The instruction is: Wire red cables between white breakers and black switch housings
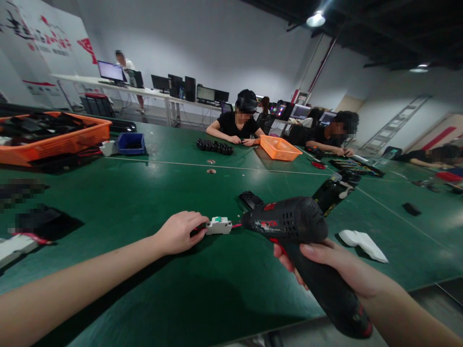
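My left hand [183,232] is closed around the left end of a small white circuit breaker [219,226] with a green marking on its toggle. Something dark shows between the fingers, too hidden to make out. Wrapped round the grip of a black and red cordless power screwdriver [289,221] is my right hand [336,265]. The screwdriver points left, its thin red-tinted bit [237,225] reaching the breaker's right end; whether it sits in a screw I cannot tell. Just behind the screwdriver's nose lies a small black part [251,199].
On the green table [162,188], an orange basket [101,127] of black parts and a blue bin [130,143] stand left. A dark bottle-like object [333,193] and white crumpled piece [363,245] lie right. Across sit people [240,120] beside another orange basket [278,147].
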Demonstrator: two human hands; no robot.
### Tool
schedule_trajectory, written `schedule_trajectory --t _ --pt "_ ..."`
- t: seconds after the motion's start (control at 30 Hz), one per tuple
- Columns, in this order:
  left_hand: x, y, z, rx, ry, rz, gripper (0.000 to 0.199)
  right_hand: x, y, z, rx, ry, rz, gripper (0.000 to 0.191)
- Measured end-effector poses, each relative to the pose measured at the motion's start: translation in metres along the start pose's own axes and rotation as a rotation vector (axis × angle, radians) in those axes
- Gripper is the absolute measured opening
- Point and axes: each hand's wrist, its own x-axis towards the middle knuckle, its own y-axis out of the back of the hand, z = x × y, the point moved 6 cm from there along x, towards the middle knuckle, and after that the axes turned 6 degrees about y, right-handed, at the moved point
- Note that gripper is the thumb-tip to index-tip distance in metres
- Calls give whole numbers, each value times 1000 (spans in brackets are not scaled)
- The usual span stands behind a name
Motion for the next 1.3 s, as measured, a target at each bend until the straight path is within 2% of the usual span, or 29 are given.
schedule_trajectory --t 0.2,0.3,0.37,0.47,0.57,0.63,0.7,0.87,0.93,1.07,1.3 --pt "-1 0 1 17 -46 2 24 -6 4 -8 -4 75 3 57" --pt "-2 1 1 12 -57 16 22 -1 13 -21 6 170 74 57" --pt "-2 2 2 8 -51 24 22 11 27 -31 -30 262 164 58" --pt "-1 2 3 21 -55 22 23 39 57 -40 -272 405 350 56" --pt "-1 2 4 33 -46 29 21 72 89 -37 -705 459 518 50" --pt "0 3 4 26 -33 36 20 89 113 -28 -952 405 660 48" --pt "0 4 4 14 -30 36 20 100 135 -16 -1130 292 758 49" --pt "1 3 3 35 -59 42 21 109 172 14 -1325 -3 733 57" --pt "1 4 5 72 -99 70 21 109 176 20 -1367 -50 726 60" --pt "1 4 8 154 -160 121 20 110 173 25 -1451 -57 724 61" --pt "3 6 9 262 -134 81 30 110 171 30 -1503 -94 697 59"
